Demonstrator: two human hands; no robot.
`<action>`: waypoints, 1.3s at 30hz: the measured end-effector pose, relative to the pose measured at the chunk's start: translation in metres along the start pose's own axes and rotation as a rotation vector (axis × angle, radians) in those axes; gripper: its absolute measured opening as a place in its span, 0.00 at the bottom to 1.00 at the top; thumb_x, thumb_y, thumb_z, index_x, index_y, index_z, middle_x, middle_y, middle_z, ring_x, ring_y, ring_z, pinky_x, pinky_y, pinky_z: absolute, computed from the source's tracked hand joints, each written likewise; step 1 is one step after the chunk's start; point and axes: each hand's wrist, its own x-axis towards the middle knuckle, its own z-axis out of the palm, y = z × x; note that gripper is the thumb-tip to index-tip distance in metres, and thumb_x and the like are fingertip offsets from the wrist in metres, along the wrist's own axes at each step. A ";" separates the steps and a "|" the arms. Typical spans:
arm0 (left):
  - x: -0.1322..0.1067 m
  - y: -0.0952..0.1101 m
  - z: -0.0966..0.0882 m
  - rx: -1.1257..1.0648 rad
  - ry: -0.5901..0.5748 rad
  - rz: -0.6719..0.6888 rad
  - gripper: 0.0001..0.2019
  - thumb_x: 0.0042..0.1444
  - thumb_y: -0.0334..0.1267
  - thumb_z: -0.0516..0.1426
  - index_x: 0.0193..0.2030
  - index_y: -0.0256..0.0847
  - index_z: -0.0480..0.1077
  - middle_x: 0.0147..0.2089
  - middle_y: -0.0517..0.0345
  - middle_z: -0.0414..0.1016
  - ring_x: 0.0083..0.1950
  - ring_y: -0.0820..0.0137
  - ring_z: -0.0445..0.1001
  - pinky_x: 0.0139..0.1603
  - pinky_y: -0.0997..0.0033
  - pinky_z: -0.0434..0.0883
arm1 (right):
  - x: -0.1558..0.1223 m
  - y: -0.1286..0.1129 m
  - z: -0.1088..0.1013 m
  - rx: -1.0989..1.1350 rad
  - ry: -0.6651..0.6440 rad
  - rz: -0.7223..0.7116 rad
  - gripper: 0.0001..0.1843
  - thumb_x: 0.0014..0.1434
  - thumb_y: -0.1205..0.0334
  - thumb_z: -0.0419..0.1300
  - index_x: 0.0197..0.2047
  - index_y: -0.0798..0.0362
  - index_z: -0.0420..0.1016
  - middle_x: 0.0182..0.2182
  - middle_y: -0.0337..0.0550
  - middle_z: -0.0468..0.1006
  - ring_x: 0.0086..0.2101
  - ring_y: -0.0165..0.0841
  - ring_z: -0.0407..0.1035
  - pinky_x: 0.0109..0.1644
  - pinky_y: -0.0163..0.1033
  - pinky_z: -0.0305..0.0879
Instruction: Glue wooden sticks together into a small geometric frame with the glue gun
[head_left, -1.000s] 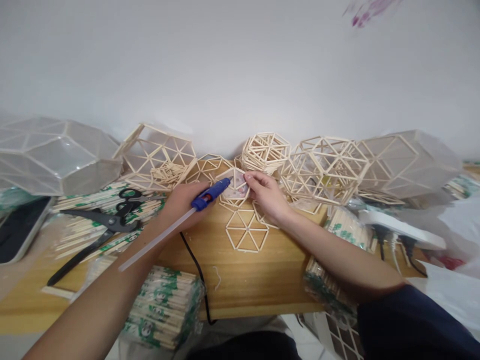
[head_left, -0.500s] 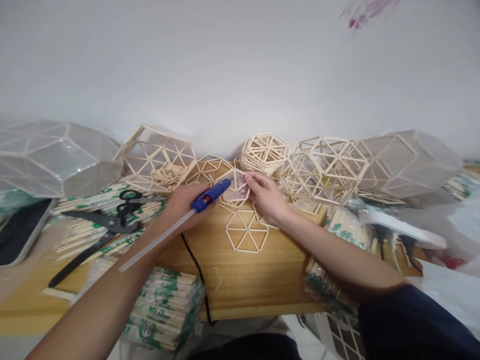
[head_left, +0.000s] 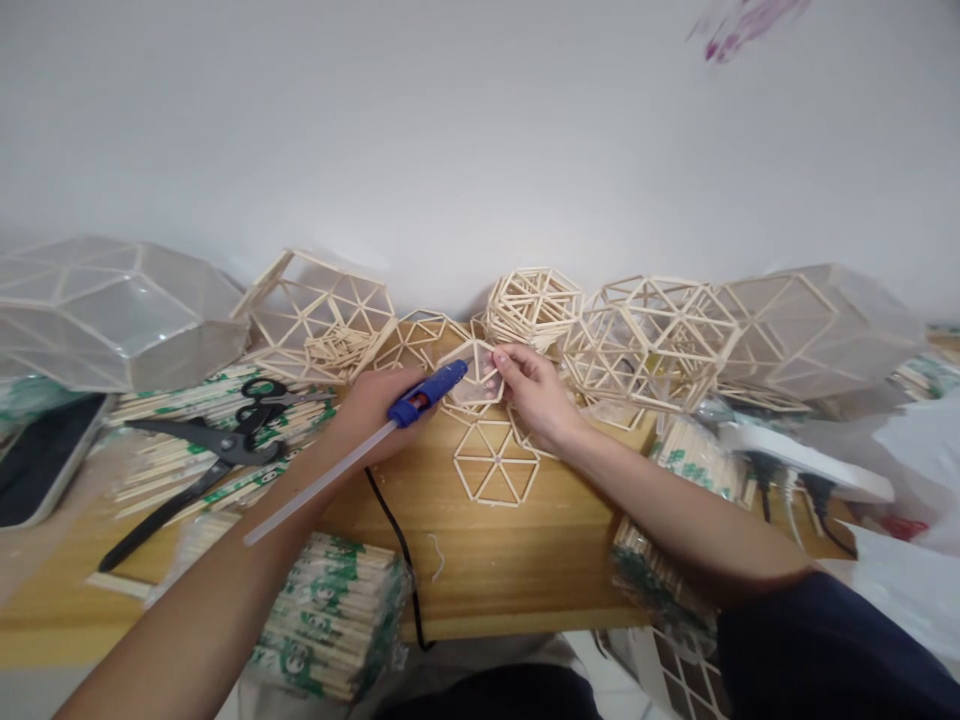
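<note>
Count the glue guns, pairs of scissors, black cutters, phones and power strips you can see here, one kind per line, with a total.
Glue gun: 1
Scissors: 1
Black cutters: 1
Phone: 1
Power strip: 1
Total: 5

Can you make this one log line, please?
left hand: holds blue plastic glue gun | right hand: pinches pale hexagonal wooden-stick frame

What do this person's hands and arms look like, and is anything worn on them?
Both the left hand and right hand are human and ungloved, and no watch or bracelet shows at either wrist. The right arm wears a dark navy sleeve that leaves the forearm bare. The left arm shows no sleeve in view.
</note>
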 end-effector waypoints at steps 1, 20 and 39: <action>0.000 0.000 0.000 -0.002 0.000 0.000 0.06 0.60 0.35 0.60 0.32 0.41 0.68 0.28 0.64 0.69 0.28 0.74 0.67 0.32 0.74 0.62 | 0.000 0.000 0.000 0.005 -0.001 -0.001 0.19 0.53 0.42 0.72 0.35 0.48 0.76 0.32 0.37 0.75 0.29 0.31 0.67 0.36 0.39 0.71; -0.002 -0.010 0.003 0.047 -0.030 -0.065 0.07 0.61 0.38 0.60 0.32 0.42 0.69 0.28 0.64 0.70 0.29 0.73 0.67 0.32 0.72 0.62 | -0.001 -0.004 -0.001 -0.157 0.019 -0.071 0.20 0.58 0.39 0.69 0.37 0.47 0.77 0.32 0.39 0.79 0.34 0.36 0.72 0.40 0.41 0.73; 0.002 -0.010 0.002 0.054 -0.131 -0.144 0.06 0.61 0.39 0.58 0.33 0.42 0.72 0.28 0.60 0.76 0.30 0.69 0.73 0.33 0.70 0.64 | 0.004 0.013 -0.005 -0.212 -0.053 -0.099 0.15 0.56 0.51 0.70 0.42 0.48 0.76 0.38 0.42 0.84 0.40 0.38 0.78 0.47 0.44 0.73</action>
